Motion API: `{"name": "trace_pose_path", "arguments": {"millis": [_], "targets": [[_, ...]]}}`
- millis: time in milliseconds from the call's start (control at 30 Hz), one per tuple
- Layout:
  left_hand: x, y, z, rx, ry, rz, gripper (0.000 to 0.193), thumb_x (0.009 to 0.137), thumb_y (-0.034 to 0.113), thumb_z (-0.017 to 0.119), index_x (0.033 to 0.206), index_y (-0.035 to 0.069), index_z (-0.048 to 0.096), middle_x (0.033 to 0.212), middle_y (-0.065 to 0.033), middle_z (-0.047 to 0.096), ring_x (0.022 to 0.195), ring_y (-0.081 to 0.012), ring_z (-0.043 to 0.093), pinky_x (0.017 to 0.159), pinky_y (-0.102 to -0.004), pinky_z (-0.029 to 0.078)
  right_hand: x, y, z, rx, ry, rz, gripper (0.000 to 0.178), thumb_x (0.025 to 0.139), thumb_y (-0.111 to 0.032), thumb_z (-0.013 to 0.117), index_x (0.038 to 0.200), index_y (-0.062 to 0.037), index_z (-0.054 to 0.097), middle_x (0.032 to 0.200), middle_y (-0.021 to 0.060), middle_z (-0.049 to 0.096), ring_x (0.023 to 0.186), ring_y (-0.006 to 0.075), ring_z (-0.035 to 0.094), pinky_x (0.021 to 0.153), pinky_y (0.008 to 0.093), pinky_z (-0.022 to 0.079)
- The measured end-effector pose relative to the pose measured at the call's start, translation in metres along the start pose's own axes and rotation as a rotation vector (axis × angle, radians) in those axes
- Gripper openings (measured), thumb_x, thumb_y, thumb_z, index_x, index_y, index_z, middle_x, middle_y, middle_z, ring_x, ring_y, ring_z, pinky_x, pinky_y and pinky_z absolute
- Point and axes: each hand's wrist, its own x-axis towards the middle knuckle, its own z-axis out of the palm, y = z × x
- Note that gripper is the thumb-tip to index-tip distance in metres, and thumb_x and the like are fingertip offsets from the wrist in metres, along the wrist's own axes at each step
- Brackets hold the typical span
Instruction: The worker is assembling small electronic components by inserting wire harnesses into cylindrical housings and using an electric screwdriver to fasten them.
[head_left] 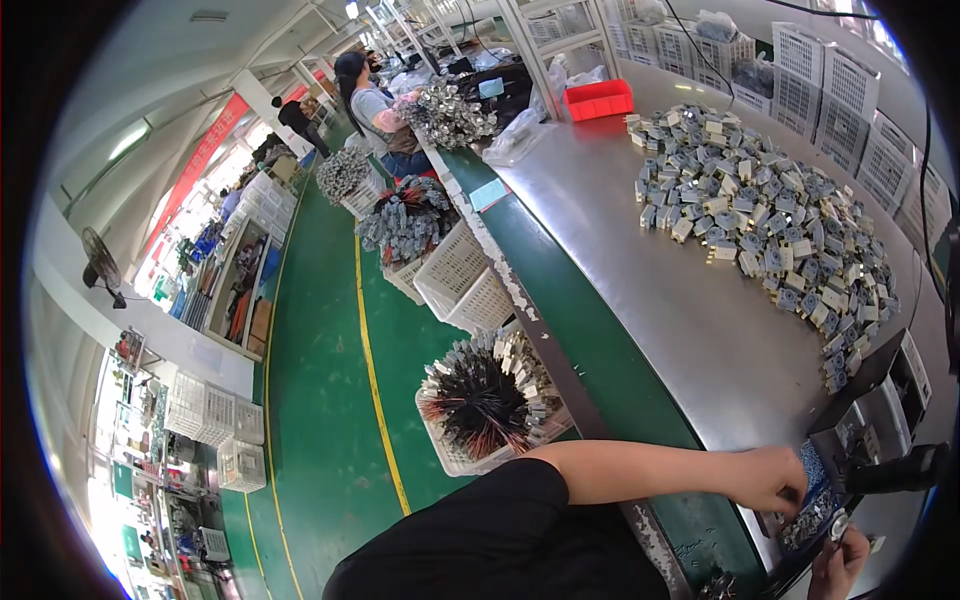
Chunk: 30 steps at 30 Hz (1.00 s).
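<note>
My left arm stretches to the right across the bench, and my left hand [768, 482] is over a tray of small loose metal pieces [812, 505]. Its fingers are curled together at the pieces; whatever is between them is hidden. Just below, near the right rim, my right hand [842, 568] pinches a small part with a round silvery face [838, 524]. Beside both hands stands a dark machine [870, 425] with a black cylinder [898, 470] pointing sideways. Farther up the metal bench [640, 260] lies a large heap of small grey and cream plastic units [765, 215].
A red bin [599, 100] and a clear plastic bag [517, 138] sit at the bench's far end. White crates [845, 105] line its right side. Left of the bench, a crate of wired parts [490, 400] stands on the green floor. A co-worker [375, 115] sits farther off.
</note>
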Motion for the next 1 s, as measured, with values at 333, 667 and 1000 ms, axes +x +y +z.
{"name": "trace_pose_path", "arguments": {"millis": [333, 667, 1000], "targets": [[-0.002, -0.018, -0.004, -0.300, 0.050, 0.049, 0.016, 0.074, 0.016, 0.086, 0.085, 0.004, 0.080, 0.088, -0.0120, 0.072, 0.084, -0.0252, 0.069, 0.068, -0.0369, 0.055, 0.025, 0.001, 0.016, 0.078, -0.050, -0.012, 0.025, 0.101, -0.007, 0.067, 0.125, -0.0010, 0.065, 0.102, 0.0088, 0.061, 0.072, 0.0133, 0.048, 0.061, 0.0279, 0.040], [0.007, -0.018, 0.005, -0.270, -0.056, 0.150, 0.024, 0.073, 0.018, 0.087, 0.090, 0.004, 0.079, 0.090, -0.0132, 0.073, 0.084, -0.0299, 0.069, 0.072, -0.0400, 0.056, 0.028, -0.002, 0.030, -0.385, 0.178, 0.004, 0.022, 0.097, -0.012, 0.070, 0.118, -0.0042, 0.067, 0.108, 0.0105, 0.063, 0.067, 0.0113, 0.049, 0.056, 0.0259, 0.038], [0.002, -0.018, -0.023, -0.254, -0.058, -0.041, 0.031, 0.077, 0.017, 0.089, 0.104, 0.005, 0.079, 0.105, -0.0118, 0.076, 0.077, -0.0209, 0.068, 0.064, -0.0320, 0.055, 0.034, 0.020, 0.048, -0.045, 0.442, 0.032, 0.019, 0.098, -0.006, 0.067, 0.114, 0.0051, 0.066, 0.088, 0.0051, 0.061, 0.061, 0.0098, 0.048, 0.056, 0.0268, 0.038]]}}
